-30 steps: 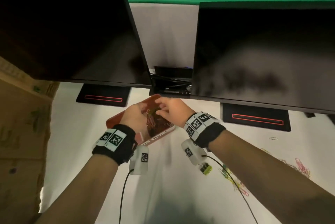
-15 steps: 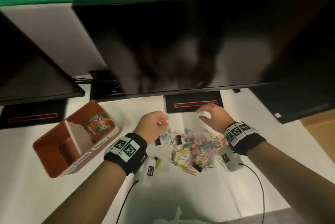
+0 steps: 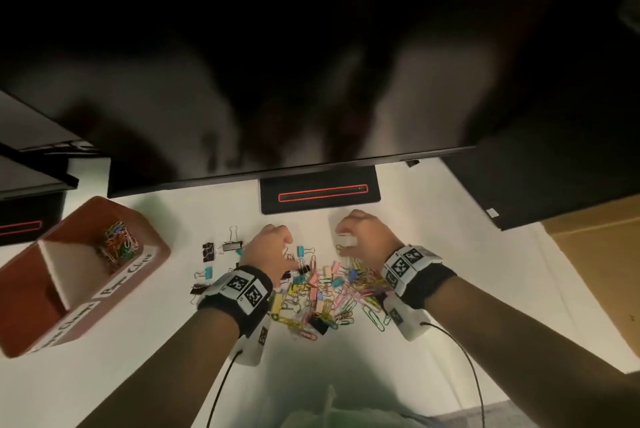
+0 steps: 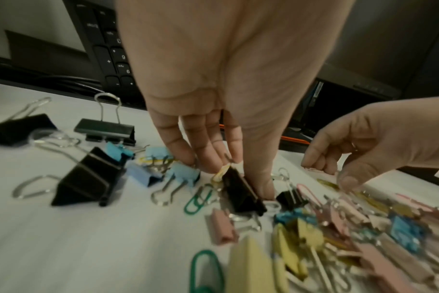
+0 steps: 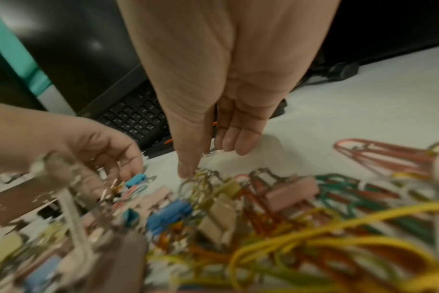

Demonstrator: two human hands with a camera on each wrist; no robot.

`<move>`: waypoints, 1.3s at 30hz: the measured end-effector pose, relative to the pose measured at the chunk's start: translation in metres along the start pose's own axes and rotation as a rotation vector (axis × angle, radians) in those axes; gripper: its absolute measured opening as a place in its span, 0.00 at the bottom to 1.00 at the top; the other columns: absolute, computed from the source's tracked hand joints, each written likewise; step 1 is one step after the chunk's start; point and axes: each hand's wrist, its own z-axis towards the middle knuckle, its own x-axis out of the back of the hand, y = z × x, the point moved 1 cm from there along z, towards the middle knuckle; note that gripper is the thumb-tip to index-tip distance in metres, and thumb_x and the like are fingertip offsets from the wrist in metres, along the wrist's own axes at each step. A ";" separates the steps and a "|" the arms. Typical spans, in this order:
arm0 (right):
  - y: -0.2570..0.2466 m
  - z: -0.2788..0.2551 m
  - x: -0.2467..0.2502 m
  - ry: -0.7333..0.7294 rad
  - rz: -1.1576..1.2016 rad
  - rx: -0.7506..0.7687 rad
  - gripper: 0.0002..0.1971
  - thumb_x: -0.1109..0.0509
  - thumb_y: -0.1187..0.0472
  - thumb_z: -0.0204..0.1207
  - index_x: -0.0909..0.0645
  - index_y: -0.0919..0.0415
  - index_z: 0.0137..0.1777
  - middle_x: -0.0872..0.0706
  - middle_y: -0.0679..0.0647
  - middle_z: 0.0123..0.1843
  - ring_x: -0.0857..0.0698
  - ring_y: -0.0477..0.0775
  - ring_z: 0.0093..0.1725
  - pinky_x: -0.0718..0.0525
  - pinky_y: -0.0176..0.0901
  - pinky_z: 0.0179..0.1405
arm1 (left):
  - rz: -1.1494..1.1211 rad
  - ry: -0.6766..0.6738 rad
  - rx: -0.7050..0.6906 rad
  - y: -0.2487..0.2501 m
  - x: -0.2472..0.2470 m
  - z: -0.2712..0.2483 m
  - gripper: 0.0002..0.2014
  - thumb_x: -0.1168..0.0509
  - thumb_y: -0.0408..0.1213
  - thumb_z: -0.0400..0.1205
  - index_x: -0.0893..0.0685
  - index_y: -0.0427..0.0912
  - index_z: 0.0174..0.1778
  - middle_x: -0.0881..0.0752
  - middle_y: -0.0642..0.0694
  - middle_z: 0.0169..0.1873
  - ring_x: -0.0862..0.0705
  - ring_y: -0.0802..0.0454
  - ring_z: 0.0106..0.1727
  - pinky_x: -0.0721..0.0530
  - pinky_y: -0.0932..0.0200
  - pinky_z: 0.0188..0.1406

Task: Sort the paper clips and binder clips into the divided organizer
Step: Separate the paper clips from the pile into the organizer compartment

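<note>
Head view: mixed clip pile (image 3: 325,292) on the white bench (image 3: 138,375), directly under both hands. Organizer (image 3: 74,275) sits well apart to the left, long axis running near-left to far-right; far compartment holds paper clips (image 3: 117,245), near one looks empty. Left hand (image 3: 268,249) is nearer the organizer.

Left wrist view: left hand's fingertips (image 4: 188,158) and thumb pinch a black binder clip (image 4: 243,194) at the pile's left edge.

Right wrist view: right hand (image 5: 213,99) has fingers extended down, thumb tip touching wire loops; whether it grasps anything, can't tell
</note>
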 end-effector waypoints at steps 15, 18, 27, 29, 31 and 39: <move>-0.013 0.001 0.002 -0.142 -0.104 0.087 0.08 0.33 0.65 0.76 0.14 0.61 0.51 0.16 0.55 0.53 0.18 0.55 0.52 0.19 0.43 0.56 | -0.075 -0.041 0.024 -0.009 0.004 0.009 0.10 0.26 0.31 0.70 0.15 0.40 0.46 0.15 0.46 0.44 0.16 0.50 0.46 0.17 0.58 0.48; -0.018 -0.001 0.006 -0.198 -0.065 0.169 0.08 0.33 0.65 0.76 0.15 0.59 0.50 0.14 0.53 0.51 0.18 0.52 0.51 0.19 0.43 0.55 | -0.061 -0.054 -0.007 -0.012 0.008 0.009 0.08 0.25 0.35 0.71 0.13 0.38 0.44 0.18 0.51 0.36 0.18 0.51 0.43 0.19 0.63 0.42; -0.046 0.014 -0.010 -0.330 -0.305 0.344 0.11 0.35 0.60 0.78 0.15 0.52 0.56 0.16 0.52 0.55 0.19 0.55 0.55 0.24 0.41 0.49 | -0.347 0.164 0.049 -0.046 0.042 -0.009 0.05 0.26 0.39 0.73 0.15 0.44 0.39 0.16 0.49 0.38 0.17 0.50 0.44 0.22 0.62 0.42; -0.043 0.015 -0.013 -0.311 -0.310 0.337 0.10 0.34 0.59 0.77 0.15 0.54 0.55 0.17 0.54 0.55 0.21 0.55 0.56 0.24 0.42 0.50 | -0.345 0.165 0.074 -0.055 0.045 -0.016 0.05 0.27 0.36 0.73 0.14 0.41 0.41 0.17 0.50 0.36 0.17 0.49 0.44 0.24 0.64 0.39; -0.040 0.014 -0.015 -0.293 -0.302 0.338 0.09 0.32 0.58 0.76 0.15 0.55 0.54 0.18 0.54 0.55 0.21 0.54 0.56 0.24 0.42 0.51 | -0.351 0.152 0.077 -0.062 0.043 -0.023 0.04 0.28 0.35 0.73 0.15 0.42 0.42 0.17 0.51 0.36 0.18 0.51 0.42 0.26 0.66 0.33; -0.030 0.006 -0.008 -0.234 -0.201 0.280 0.06 0.31 0.61 0.74 0.15 0.55 0.49 0.16 0.46 0.46 0.24 0.44 0.45 0.19 0.42 0.51 | -0.443 0.119 0.013 -0.068 0.016 -0.038 0.08 0.29 0.27 0.73 0.13 0.46 0.35 0.14 0.50 0.38 0.14 0.47 0.41 0.12 0.53 0.45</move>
